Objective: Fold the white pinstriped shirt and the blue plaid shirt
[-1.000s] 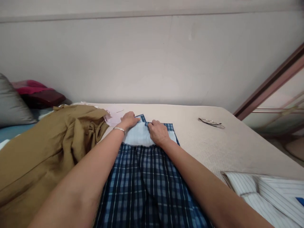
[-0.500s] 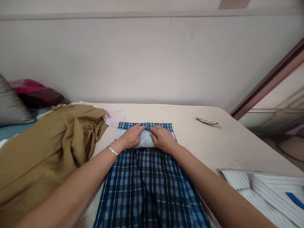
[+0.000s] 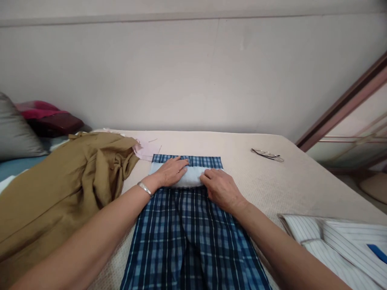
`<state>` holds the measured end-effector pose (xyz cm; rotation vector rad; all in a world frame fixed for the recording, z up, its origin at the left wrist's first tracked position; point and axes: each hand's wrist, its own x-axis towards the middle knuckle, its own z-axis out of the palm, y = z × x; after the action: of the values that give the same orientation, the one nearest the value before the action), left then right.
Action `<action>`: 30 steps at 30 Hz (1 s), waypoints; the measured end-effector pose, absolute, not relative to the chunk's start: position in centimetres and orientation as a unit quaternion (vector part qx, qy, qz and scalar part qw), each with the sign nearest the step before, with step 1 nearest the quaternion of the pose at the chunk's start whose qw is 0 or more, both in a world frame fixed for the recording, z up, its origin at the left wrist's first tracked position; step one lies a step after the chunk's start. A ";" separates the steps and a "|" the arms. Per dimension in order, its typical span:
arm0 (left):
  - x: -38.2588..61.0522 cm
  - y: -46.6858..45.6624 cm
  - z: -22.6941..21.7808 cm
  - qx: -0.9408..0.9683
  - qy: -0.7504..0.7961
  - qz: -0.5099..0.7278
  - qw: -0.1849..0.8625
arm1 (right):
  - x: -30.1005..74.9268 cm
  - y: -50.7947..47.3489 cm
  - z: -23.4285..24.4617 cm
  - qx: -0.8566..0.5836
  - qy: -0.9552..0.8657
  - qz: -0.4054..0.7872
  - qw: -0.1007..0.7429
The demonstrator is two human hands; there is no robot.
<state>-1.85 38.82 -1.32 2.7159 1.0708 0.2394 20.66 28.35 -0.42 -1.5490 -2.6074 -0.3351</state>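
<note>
Blue plaid trousers [image 3: 193, 225] lie lengthwise on the bed in front of me, running out of view at the bottom. Across their top runs a pale blue waistband lining [image 3: 190, 177], with a plaid strip above it. My left hand [image 3: 172, 171], a silver bracelet at its wrist, rests flat on the left part of the lining, fingers stretched out. The curled fingers of my right hand [image 3: 222, 187] are closed at the lining's right part; the thumb side is partly hidden.
A mustard-brown garment [image 3: 66, 193] lies heaped on the left, beside a pale pink cloth [image 3: 147, 148]. Glasses [image 3: 267, 154] rest on the bed [image 3: 250, 181] at right. Nearer right is a folded striped shirt [image 3: 332, 241]. A grey cushion [image 3: 16, 129] sits far left.
My right hand has moved right and toward me along the lining, away from the left hand. The lining's middle shows smoother. My left hand has shifted only slightly, flattening out.
</note>
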 end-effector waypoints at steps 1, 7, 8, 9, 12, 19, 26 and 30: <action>-1.9 38.4 -1.5 0.922 0.369 0.071 0.092 | 20.8 28.0 -0.3 -0.500 -0.858 -0.110 0.036; -2.2 36.9 -3.7 0.924 0.373 0.074 0.048 | 19.7 27.7 2.5 -0.574 -0.816 0.008 0.071; -2.2 36.8 -3.9 0.923 0.373 0.080 0.043 | 19.3 28.3 3.0 -0.593 -0.798 0.036 0.105; -2.2 36.9 -3.9 0.923 0.373 0.088 0.038 | 18.9 29.2 3.1 -0.606 -0.781 0.051 0.142; -2.3 37.1 -3.4 0.927 0.356 0.116 0.026 | 18.0 32.1 1.4 -0.615 -0.765 0.025 0.189; -5.1 37.7 -2.6 0.902 0.402 0.156 0.022 | 18.2 34.2 -5.0 -0.615 -0.783 0.018 0.092; -8.1 36.3 -1.9 0.859 0.511 0.008 -0.015 | 18.1 33.9 -4.3 -0.616 -0.782 0.022 0.090; -6.6 38.2 1.3 0.808 0.588 0.025 -0.030 | 18.1 33.9 -4.5 -0.616 -0.782 0.017 0.095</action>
<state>-6.55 38.21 1.32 2.5881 1.8817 0.0808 18.06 33.91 -4.53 -1.8265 -2.3171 0.0490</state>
